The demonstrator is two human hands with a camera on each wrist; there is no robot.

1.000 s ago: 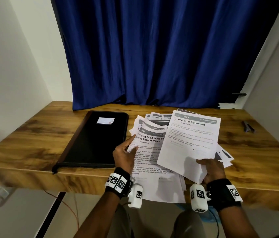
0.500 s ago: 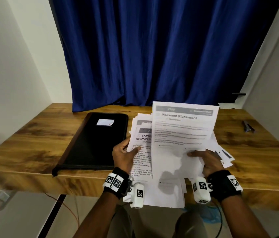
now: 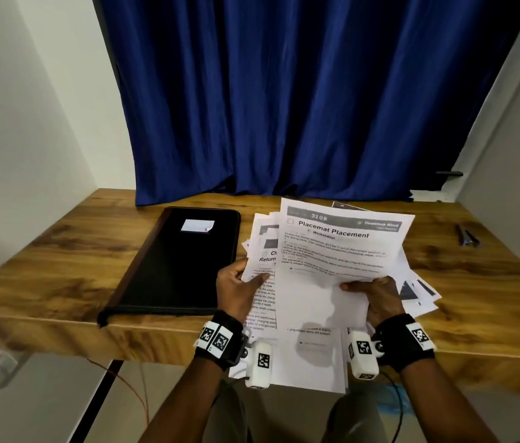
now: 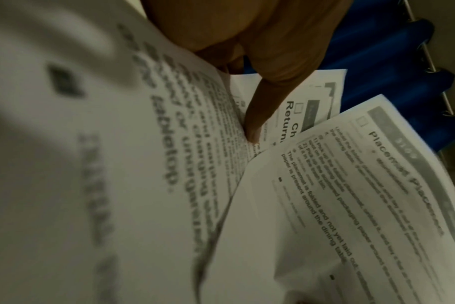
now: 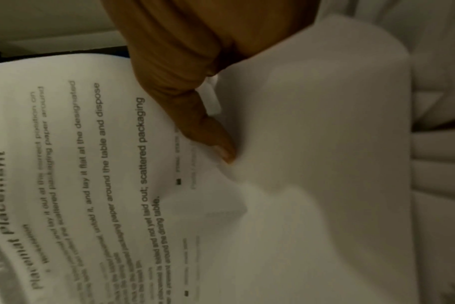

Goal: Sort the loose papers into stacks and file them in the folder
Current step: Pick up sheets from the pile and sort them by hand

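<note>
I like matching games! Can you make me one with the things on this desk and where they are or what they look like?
Things:
1. black folder
2. Placemat Placement sheet
3. blue curtain
4. pens

Descriptions:
A. hangs behind the desk
B. lies closed, left of the papers
C. held by the right hand
D. far right on the desk

Pairs: 1-B, 2-C, 3-A, 4-D

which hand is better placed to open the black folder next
Left, probably. The left hand grips the paper stack's left edge right beside the closed black folder. The right hand pinches the Placemat Placement sheet, farther from it, with the papers between.
</note>
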